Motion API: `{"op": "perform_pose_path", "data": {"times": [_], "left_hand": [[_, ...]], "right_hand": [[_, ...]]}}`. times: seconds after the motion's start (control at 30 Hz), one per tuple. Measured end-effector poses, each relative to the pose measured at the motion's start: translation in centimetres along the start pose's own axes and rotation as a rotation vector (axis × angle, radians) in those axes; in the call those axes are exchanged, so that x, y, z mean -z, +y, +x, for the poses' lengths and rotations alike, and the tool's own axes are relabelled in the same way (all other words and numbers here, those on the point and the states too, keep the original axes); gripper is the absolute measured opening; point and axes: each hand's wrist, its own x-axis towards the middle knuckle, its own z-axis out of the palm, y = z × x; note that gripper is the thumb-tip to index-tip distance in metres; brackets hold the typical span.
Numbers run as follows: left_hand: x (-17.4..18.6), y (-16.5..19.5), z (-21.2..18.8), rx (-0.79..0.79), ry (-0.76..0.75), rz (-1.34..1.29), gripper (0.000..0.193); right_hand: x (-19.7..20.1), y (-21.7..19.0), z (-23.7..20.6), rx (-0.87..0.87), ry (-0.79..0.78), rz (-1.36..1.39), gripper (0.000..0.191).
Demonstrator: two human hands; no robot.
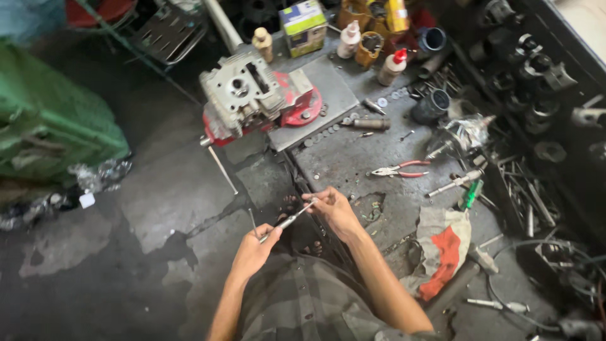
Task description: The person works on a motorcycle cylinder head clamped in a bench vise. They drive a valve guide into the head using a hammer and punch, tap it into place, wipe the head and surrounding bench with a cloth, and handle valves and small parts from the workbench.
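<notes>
A thin metal rod (289,220) is clamped at both ends, left hand (254,247) below, right hand (334,209) above; steady, level support is advised.

- The engine block (252,95) sits on the workbench (353,158), at its far left edge.
- Bottles (391,66) stand behind and right of the engine block.
- Pliers (399,170) lie right of it, nearer.
- A rag (442,249) lies nearer than the pliers.

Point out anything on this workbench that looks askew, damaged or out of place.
The engine block hangs partly over the bench's left edge, tilted. Loose washers lie scattered beside it, and a crumpled rag droops off the bench's near edge. Both hands, left hand and right hand, hold a thin metal rod.
</notes>
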Motion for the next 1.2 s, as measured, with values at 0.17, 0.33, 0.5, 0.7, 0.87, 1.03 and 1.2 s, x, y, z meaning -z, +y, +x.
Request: {"op": "perform_pose_path", "data": {"times": [0.17,0.33,0.5,0.7,0.87,1.03,1.2], "left_hand": [[-1.2,-0.8,-2.4,0.087,0.021,0.057,0.041],[-2.0,-0.7,-3.4,-0.004,0.064,0.13,0.04],[-1.1,-1.1,-2.8,-0.005,0.036,0.098,0.045],[3.7,-2.7,-1.3,0.048,0.129,0.057,0.062],[11.3,-5.1,-0.1,0.064,0.087,-0.13,0.07],[20.1,-9.1,0.8,0.261,-0.074,-0.38,0.062],[25.6,-12.9,2.6,0.249,0.025,-0.334,0.052]], "right_hand": [[0.4,1.0,-3.5,-0.066,0.041,0.113,0.006],[1.9,2.4,-6.0,-0.022,0.12,0.166,0.008],[1.8,1.9,-7.3,0.072,0.097,-0.013,0.028],[-5.1,1.9,-8.4,-0.058,0.001,-0.586,0.028],[-14.8,2.2,-7.9,0.58,-0.209,-0.78,0.016],[-23.3,3.1,-6.4,0.617,-0.307,-0.969,0.02],[-28.8,6.7,-2.9,0.179,-0.097,-0.775,0.023]]}}
